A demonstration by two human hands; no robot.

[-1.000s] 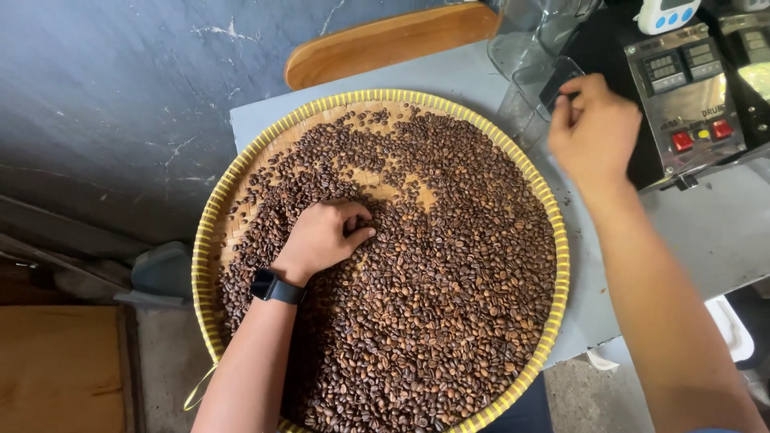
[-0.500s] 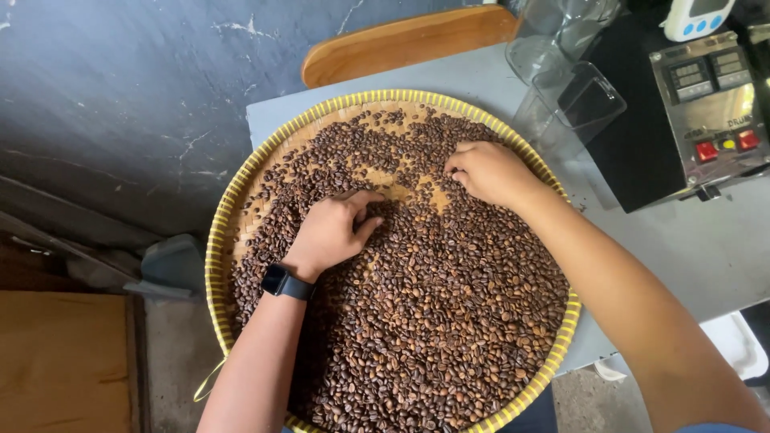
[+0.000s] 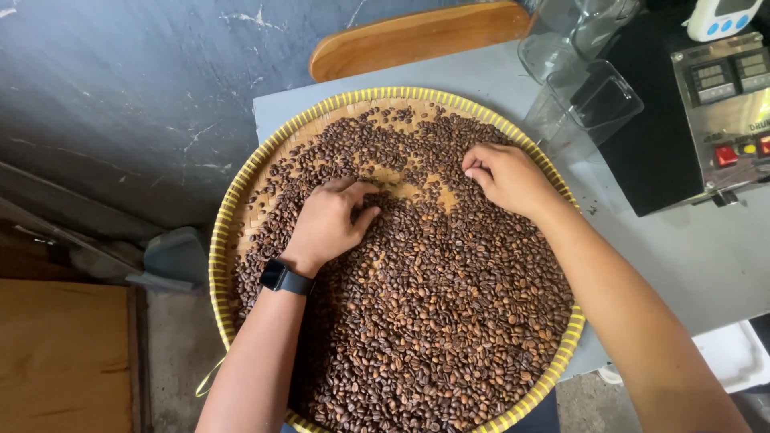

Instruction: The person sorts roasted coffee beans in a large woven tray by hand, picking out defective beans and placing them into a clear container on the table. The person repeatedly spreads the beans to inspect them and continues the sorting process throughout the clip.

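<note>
Risk: beans (image 3: 433, 321) heaped close to the yellow rim of the woven tray (image 3: 233, 200), nearest the viewer; any broad sweep toward that edge likely to push beans over onto the floor. Tray overhanging the near edge of the grey table (image 3: 706, 256); downward pressure from a forearm on the overhanging side likely to tip it. Clear plastic container (image 3: 585, 104) standing just beside the tray's far right rim; an outward swing of the right elbow or wrist likely to knock it. Metal control box (image 3: 722, 112) with red switch near, same side.

Grip, left hand (image 3: 329, 220): palm down on the beans, fingers curled loosely together, thumb tucked against the forefinger. Held bean, if any, hidden; cannot tell. Black watch (image 3: 285, 279) on the wrist.

Grip, right hand (image 3: 505, 176): palm down, fingertips bent and drawn together, touching beans beside a bare patch of weave at tray centre. Pinched bean not visible; cannot tell.
</note>
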